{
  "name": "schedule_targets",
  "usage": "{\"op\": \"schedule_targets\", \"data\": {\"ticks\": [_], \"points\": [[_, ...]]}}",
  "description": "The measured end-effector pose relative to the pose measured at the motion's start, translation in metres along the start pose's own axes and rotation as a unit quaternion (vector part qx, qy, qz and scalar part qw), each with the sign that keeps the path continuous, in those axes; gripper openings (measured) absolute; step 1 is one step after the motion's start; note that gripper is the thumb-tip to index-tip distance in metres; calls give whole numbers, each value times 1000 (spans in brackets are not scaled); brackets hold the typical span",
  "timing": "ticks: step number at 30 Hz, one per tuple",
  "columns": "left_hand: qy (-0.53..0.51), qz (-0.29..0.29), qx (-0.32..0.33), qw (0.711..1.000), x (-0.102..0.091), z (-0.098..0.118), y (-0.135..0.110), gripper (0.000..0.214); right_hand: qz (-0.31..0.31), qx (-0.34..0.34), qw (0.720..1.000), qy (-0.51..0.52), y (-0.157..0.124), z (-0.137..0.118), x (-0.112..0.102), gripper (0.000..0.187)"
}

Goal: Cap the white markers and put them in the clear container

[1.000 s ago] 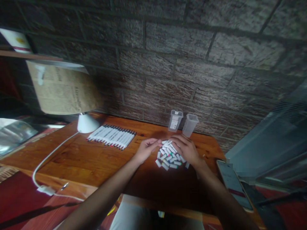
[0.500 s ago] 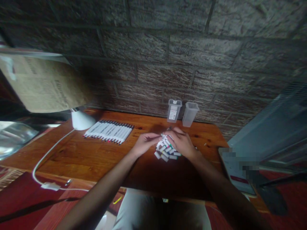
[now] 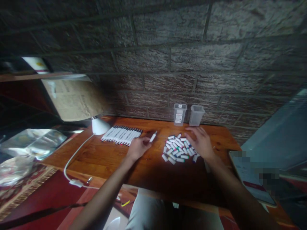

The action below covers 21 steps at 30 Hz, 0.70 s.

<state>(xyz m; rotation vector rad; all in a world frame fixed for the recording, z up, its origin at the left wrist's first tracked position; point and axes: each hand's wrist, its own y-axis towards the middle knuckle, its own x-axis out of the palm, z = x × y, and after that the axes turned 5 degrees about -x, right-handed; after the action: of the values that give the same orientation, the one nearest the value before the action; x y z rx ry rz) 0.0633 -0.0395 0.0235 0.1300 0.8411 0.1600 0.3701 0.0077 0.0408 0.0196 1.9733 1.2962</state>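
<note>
My left hand point(image 3: 139, 147) pinches a slim white marker point(image 3: 153, 137), which sticks up and away from the fingertips with its grey end uppermost. Just left of that hand, a neat row of white markers point(image 3: 120, 134) lies side by side, dark ends toward the wall. My right hand point(image 3: 200, 142) has its fingers apart at the right edge of a loose pile of short white marker caps point(image 3: 177, 150) with coloured ends. Nothing shows in its grasp.
Two clear plastic containers point(image 3: 179, 115) stand by the brick wall. A white-based lamp point(image 3: 99, 126) with a paper-like shade is at the left, its cord point(image 3: 68, 158) running over the table edge. A tablet-like device point(image 3: 251, 179) lies at the right edge of the wooden table point(image 3: 107, 163).
My hands, together over the caps before, have parted. The left has drawn away leftward with the marker; the right has moved rightward and spread its fingers. The camera view has turned slightly left.
</note>
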Motion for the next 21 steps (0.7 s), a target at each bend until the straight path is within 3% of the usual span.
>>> {"op": "schedule_targets", "data": {"ticks": [2, 6, 8, 13, 16, 19, 21], "points": [[138, -1, -39, 990, -14, 0, -5, 23, 6, 36, 999, -19, -3, 13, 1, 14], [346, -30, -125, 929, -24, 16, -6, 25, -46, 89, 995, -9, -6, 26, 1, 11], [387, -32, -142, 911, -23, 23, -3, 29, -97, 126, 987, 11, -5, 29, -4, 14], [416, -21, -131, 900, -20, 25, 6, 41, -225, 183, 955, 55, -2, 39, -28, 22], [420, -18, -135, 897, -21, 19, 12, 38, -332, 223, 915, 60, -3, 47, -44, 28], [423, -12, -146, 894, -22, 13, 16, 37, -442, 289, 845, 80, -7, 52, -56, 40], [422, -10, -148, 895, -23, 9, 18, 36, -483, 348, 797, 99, -10, 53, -60, 43]]}}
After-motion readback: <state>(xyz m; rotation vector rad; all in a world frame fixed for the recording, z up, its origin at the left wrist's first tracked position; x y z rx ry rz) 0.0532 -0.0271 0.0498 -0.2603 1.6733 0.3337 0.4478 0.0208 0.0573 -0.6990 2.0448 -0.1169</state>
